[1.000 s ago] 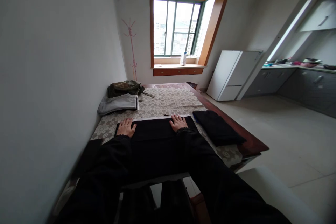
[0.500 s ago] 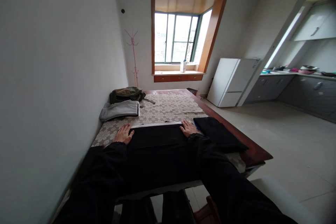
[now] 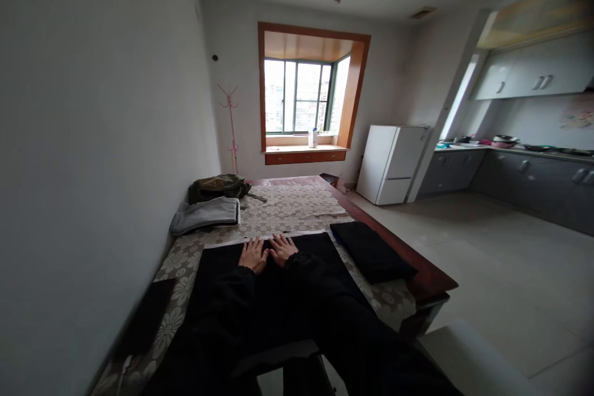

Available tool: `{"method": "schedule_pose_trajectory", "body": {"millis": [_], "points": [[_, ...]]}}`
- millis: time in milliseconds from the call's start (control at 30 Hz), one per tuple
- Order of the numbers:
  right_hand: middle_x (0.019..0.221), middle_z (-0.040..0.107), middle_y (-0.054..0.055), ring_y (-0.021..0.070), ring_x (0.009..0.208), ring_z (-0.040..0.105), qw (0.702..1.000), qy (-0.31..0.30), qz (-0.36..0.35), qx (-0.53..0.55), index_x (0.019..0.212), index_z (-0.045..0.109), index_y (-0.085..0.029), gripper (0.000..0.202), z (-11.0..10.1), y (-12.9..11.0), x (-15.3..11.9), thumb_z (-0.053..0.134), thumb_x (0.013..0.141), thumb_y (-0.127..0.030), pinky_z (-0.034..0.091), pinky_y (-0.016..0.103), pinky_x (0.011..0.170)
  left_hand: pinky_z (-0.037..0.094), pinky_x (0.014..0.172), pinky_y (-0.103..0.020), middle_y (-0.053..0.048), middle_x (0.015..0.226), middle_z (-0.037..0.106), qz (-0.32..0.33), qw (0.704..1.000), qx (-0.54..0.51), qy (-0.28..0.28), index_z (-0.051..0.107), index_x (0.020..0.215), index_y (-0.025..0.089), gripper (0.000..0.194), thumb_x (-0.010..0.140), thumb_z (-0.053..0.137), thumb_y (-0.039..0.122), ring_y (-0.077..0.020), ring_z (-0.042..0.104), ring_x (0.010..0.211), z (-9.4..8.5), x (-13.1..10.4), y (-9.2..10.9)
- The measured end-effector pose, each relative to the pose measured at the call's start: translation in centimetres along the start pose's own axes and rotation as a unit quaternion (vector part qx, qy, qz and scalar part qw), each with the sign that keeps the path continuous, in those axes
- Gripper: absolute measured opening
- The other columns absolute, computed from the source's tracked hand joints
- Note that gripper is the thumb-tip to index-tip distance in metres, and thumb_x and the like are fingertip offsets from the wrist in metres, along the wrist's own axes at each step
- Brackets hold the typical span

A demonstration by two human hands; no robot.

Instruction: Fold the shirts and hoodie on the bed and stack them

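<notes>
A black cloth (image 3: 320, 253), perhaps a garment, lies spread flat on the patterned tablecloth (image 3: 297, 201) in front of me. My left hand (image 3: 254, 255) rests on it near its far edge, palm down with the fingers stretched out. Right beside it, my right hand (image 3: 282, 249) presses flat on the same cloth, fingers spread. The two thumbs almost meet. A pale strip shows along the cloth's far edge. Dark sleeves hide much of its near part.
A folded black cloth (image 3: 371, 250) lies at the table's right side. Folded grey clothing (image 3: 208, 213) and an olive backpack (image 3: 218, 187) sit by the left wall. A dark flat object (image 3: 148, 315) with a white cable (image 3: 124, 371) is at the near left. A white refrigerator (image 3: 390, 164) stands beyond.
Both hands have slid inward from the cloth's two sides to its middle, staying flat on it. My view has tilted up, showing more of the ceiling.
</notes>
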State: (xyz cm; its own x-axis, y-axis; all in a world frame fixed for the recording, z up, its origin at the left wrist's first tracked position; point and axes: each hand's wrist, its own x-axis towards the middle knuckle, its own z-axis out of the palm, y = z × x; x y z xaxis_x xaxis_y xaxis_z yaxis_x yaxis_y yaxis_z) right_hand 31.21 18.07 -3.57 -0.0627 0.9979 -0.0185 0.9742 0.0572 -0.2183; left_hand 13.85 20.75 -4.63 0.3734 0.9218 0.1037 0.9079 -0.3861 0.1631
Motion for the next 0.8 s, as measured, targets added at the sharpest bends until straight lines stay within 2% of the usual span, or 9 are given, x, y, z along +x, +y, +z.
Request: {"method": "schedule_pose_trajectory", "body": {"millis": [67, 133, 333, 467, 633, 800], "points": [[0.170, 0.022, 0.001, 0.0217, 0.157, 0.015, 1.000, 0.002, -0.007, 0.006, 0.161, 0.029, -0.028, 0.061, 1.0, -1.7, -0.2, 0.030, 0.102, -0.041, 0.007, 0.048, 0.126, 0.020, 0.126, -0.047, -0.003, 0.166, 0.036, 0.008, 1.000, -0.001, -0.002, 0.039, 0.157, 0.023, 0.061, 0.100, 0.027, 0.041, -0.0250, 0.027, 0.155, 0.4, 0.0, 1.4], [0.170, 0.021, 0.003, 0.0234, 0.157, 0.017, 1.000, 0.008, -0.006, 0.014, 0.162, 0.028, -0.026, 0.061, 1.5, -2.2, -0.5, 0.028, 0.102, -0.038, 0.005, 0.050, 0.126, 0.018, 0.126, -0.050, -0.005, 0.166, 0.036, 0.005, 1.000, 0.000, -0.001, 0.037, 0.158, 0.022, 0.061, 0.100, 0.025, 0.039, -0.0262, 0.026, 0.155, 0.7, -0.1, 1.8], [0.170, 0.021, 0.004, 0.0243, 0.157, 0.016, 0.999, 0.019, -0.005, 0.035, 0.162, 0.026, -0.025, 0.063, 1.7, -1.5, -0.5, 0.029, 0.101, -0.038, 0.004, 0.051, 0.126, 0.015, 0.127, -0.052, -0.003, 0.167, 0.033, -0.012, 1.000, 0.008, 0.004, 0.034, 0.160, 0.025, 0.062, 0.099, 0.027, 0.036, -0.0264, 0.023, 0.156, 1.2, -0.1, 1.4], [0.170, 0.023, 0.004, 0.0240, 0.157, 0.016, 0.999, 0.023, 0.003, 0.042, 0.162, 0.028, -0.024, 0.063, 1.9, -1.7, -0.2, 0.031, 0.101, -0.039, 0.006, 0.051, 0.126, 0.017, 0.127, -0.051, -0.005, 0.166, 0.036, -0.034, 0.999, 0.013, 0.008, 0.035, 0.159, 0.023, 0.063, 0.098, 0.028, 0.035, -0.0269, 0.026, 0.155, 1.5, 0.3, 1.6], [0.169, 0.026, 0.006, 0.0281, 0.157, 0.018, 0.997, 0.037, 0.055, 0.046, 0.160, 0.031, -0.027, 0.060, 2.1, -2.4, 0.9, 0.031, 0.101, -0.037, 0.007, 0.060, 0.124, 0.021, 0.125, -0.052, -0.009, 0.165, 0.038, -0.073, 0.997, 0.019, 0.021, 0.037, 0.158, 0.018, 0.064, 0.098, 0.028, 0.037, -0.0296, 0.028, 0.154, 1.7, 1.0, 1.9], [0.169, 0.026, 0.010, 0.0320, 0.157, 0.016, 0.994, 0.067, 0.074, 0.048, 0.161, 0.031, -0.025, 0.061, 2.3, -2.4, 1.6, 0.032, 0.102, -0.041, 0.005, 0.063, 0.123, 0.020, 0.125, -0.053, -0.009, 0.163, 0.042, -0.083, 0.996, 0.027, 0.036, 0.042, 0.156, 0.022, 0.061, 0.098, 0.029, 0.039, -0.0299, 0.028, 0.154, 1.7, 1.5, 1.6]]}}
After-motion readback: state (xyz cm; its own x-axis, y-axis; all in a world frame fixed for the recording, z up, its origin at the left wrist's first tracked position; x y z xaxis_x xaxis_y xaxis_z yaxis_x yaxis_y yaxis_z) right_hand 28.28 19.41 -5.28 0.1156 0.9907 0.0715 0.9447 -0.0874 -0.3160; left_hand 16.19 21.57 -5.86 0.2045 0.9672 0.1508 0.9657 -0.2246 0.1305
